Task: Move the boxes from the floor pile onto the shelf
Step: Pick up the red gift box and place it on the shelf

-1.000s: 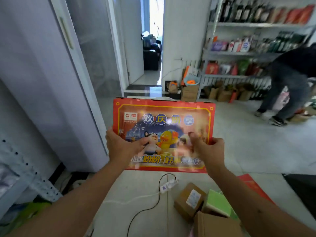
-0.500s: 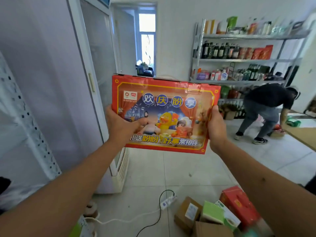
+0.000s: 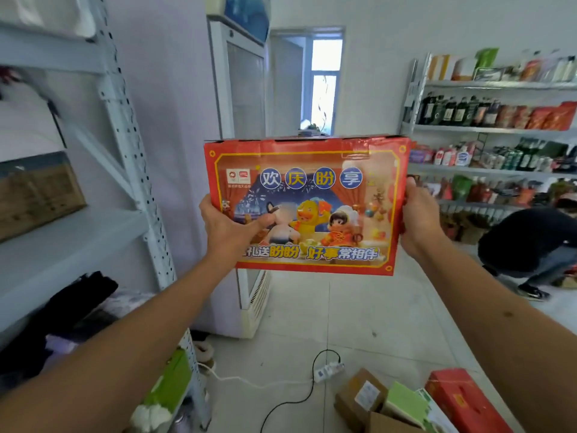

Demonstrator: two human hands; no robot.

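I hold a flat red gift box point(image 3: 315, 195) with cartoon figures upright at chest height, its printed face toward me. My left hand point(image 3: 226, 228) grips its left edge with the thumb across the front. My right hand point(image 3: 418, 218) grips its right edge, fingers wrapped behind. The white metal shelf point(image 3: 71, 242) stands at my left, with a bare grey board at mid height. The floor pile at the bottom right holds a brown carton point(image 3: 359, 398), a green box point(image 3: 406, 404) and a red box point(image 3: 462, 401).
A brown crate point(image 3: 37, 192) sits on the shelf's upper board and dark cloth point(image 3: 78, 304) lies below. A glass-door fridge point(image 3: 246, 151) stands ahead. A power strip point(image 3: 327, 368) with cable lies on the tiles. A crouching person point(image 3: 530, 245) works by the stocked rack point(image 3: 499, 129) at right.
The red box has risen from low over the floor to chest height, and my view has turned left so the white shelf now fills the left side. Both hands kept their grip.
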